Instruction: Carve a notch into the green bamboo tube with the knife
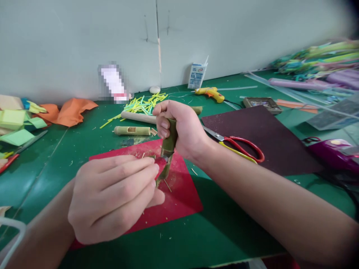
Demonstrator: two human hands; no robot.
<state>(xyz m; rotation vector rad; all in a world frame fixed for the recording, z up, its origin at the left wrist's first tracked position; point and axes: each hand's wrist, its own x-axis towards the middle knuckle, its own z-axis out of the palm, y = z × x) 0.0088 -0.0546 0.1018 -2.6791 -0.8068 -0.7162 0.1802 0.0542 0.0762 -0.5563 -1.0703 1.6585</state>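
Left hand (114, 198), nearest, pinches a reddish item (161, 161) mostly hidden by its fingers. The right hand (179, 129) grips a bamboo piece (169, 141), tilted near the red sheet's (179, 194) far right corner, its lower end partly obscured.

A pale, plain wall (84, 41) with a dark vertical seam stands behind the bench (230, 216). The bench has a green top

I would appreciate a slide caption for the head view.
Right hand gripping a bamboo piece over a red sheet, left hand close by, scissors nearby.
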